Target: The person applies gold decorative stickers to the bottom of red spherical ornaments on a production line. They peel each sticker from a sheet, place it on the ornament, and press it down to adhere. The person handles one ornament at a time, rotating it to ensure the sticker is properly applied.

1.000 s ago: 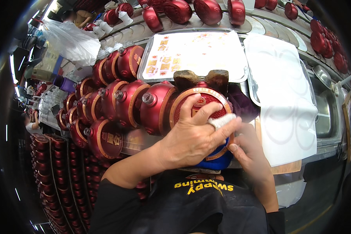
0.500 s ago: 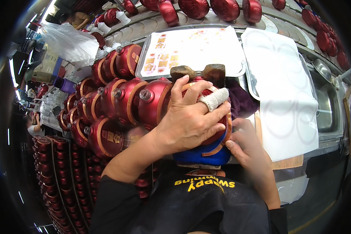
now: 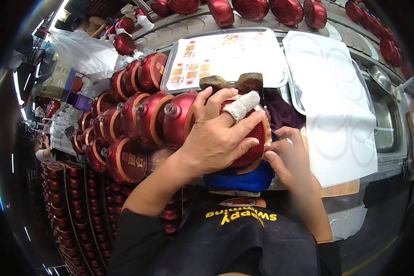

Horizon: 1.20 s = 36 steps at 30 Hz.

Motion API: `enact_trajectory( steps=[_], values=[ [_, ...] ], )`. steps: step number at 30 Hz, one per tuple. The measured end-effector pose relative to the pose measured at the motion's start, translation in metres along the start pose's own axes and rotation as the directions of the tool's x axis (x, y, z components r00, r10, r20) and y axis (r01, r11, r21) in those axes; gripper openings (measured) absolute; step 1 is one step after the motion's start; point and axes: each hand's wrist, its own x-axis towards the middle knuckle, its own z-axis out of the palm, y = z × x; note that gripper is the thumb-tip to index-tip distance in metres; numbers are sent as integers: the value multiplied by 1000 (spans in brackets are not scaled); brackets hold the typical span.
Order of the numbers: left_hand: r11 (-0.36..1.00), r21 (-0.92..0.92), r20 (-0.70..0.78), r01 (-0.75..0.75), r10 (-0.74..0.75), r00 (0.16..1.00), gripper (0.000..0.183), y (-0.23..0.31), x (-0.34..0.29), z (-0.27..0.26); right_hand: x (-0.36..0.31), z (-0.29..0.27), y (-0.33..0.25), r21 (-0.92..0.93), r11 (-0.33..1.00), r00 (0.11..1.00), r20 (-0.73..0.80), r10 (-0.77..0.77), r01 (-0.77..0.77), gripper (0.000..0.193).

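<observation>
A round red bottle (image 3: 249,156) rests on a blue padded cloth (image 3: 244,181) in front of me, against a dark, worn cradle-shaped support (image 3: 252,83). My left hand (image 3: 216,131) lies over its face from the left, fingers spread and curved around it; one finger wears a white knitted sleeve (image 3: 243,106). A copper-coloured strip (image 3: 249,168) runs along the bottle's lower rim. At the right rim, the thumb and fingers of my right hand (image 3: 287,154) pinch the strip; part of that hand is blurred. The bottle's neck is hidden.
More red bottles (image 3: 177,122) with copper-coloured bands crowd the left. Behind stands a tray (image 3: 166,73) with a white sheet of gold and red stickers. White sheets (image 3: 340,124) cover another tray at right, beside a metal sink (image 3: 387,129). Red bottles (image 3: 287,11) line a conveyor behind.
The strip's lower end has swung up from hanging across the blue cloth to lying close against the bottle's rim. My left hand has shifted slightly left; my right hand stays at the right rim.
</observation>
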Motion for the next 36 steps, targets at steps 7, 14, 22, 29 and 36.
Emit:
enact_trajectory(
  steps=[7, 14, 22, 29, 36],
  values=[
    [998, 37, 19, -56, 55, 998, 44, 1, 5, 5, -6, 2, -13, 260, 952, 986, 75, 147, -162, 10],
    [996, -26, 31, -86, 87, 996, 38, 2, 6, 5, -3, 4, -17, 199, 977, 996, 62, 61, -72, 9],
    [975, -202, 92, -93, 114, 989, 27, 18, -7, -3, 1, -33, -21, 89, 994, 995, 88, 47, -55, 21],
    [977, -185, -74, 107, -122, 990, 30, 43, -34, 2, 30, -12, 3, -189, 959, 973, -53, -225, 211, 60],
    [959, -3, -123, 285, -283, 951, 43, 59, -41, 23, 29, -8, -3, -432, 826, 925, 56, -377, 363, 67]
  ],
)
